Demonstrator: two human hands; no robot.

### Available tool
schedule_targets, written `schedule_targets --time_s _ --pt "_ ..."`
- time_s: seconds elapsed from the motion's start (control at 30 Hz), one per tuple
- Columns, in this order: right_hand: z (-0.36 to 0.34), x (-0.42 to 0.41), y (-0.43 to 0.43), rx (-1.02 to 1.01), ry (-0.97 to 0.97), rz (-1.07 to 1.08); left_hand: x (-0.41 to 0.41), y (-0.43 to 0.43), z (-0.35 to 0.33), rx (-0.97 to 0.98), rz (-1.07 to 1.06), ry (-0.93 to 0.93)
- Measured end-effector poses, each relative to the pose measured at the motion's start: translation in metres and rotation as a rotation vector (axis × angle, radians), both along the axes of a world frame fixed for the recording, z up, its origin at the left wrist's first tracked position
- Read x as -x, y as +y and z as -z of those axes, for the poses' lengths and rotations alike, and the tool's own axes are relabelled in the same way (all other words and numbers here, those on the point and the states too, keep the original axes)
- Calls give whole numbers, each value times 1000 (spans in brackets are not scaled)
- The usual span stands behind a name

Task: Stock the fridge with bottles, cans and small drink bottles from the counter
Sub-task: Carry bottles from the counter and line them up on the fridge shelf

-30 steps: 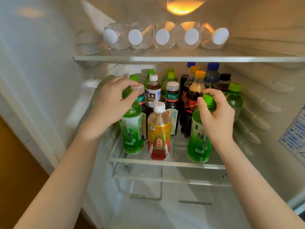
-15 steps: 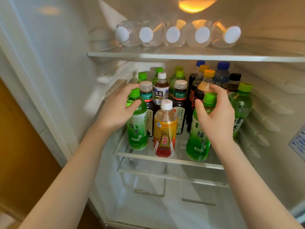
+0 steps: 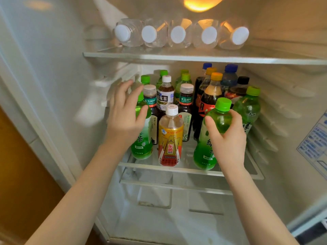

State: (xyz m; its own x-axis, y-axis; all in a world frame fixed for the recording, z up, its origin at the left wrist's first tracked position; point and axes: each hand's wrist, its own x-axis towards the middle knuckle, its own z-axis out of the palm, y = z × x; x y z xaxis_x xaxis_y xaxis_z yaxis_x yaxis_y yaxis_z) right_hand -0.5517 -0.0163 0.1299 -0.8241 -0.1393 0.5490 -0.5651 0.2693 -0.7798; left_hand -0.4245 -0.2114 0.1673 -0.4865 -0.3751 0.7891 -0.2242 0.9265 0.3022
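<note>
Two green tea bottles stand at the front of the fridge's middle glass shelf [image 3: 235, 173]. My left hand [image 3: 124, 119] is in front of the left green tea bottle [image 3: 142, 147], its fingers spread and straight and its thumb lying near the bottle's shoulder. My right hand [image 3: 228, 137] grips the right green tea bottle [image 3: 203, 152] just below its green cap. Between the two stands a yellow drink bottle [image 3: 170, 137] with a white cap.
Behind are several tea bottles [image 3: 165, 96] and dark soda bottles [image 3: 210, 96]. Several clear water bottles [image 3: 177, 34] lie on the top shelf [image 3: 177, 56], white caps facing out. A lower shelf rail [image 3: 177, 185] sits beneath. A label [image 3: 315, 145] is on the right wall.
My left hand has let go of the left green tea bottle and spread its fingers. My right hand has slid down from the cap to the shoulder of the right bottle.
</note>
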Motion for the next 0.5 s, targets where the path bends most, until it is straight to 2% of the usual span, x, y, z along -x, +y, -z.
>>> schedule_targets --time_s 0.1,0.13,0.2,0.3,0.4,0.5 --pt "4 -1 15 89 -29 -19 1 22 19 122 150 170" --pt "5 -2 21 126 -39 -18 3 30 27 73 222 171" --pt "6 -3 34 191 -51 -2 9 44 41 -145 315 99" --pt "3 -3 54 229 -39 7 17 54 59 -364 292 11" --pt "-1 -4 72 209 -35 15 25 61 69 -416 288 -11" --pt "0 -6 87 182 -19 72 34 63 70 -384 249 -26"
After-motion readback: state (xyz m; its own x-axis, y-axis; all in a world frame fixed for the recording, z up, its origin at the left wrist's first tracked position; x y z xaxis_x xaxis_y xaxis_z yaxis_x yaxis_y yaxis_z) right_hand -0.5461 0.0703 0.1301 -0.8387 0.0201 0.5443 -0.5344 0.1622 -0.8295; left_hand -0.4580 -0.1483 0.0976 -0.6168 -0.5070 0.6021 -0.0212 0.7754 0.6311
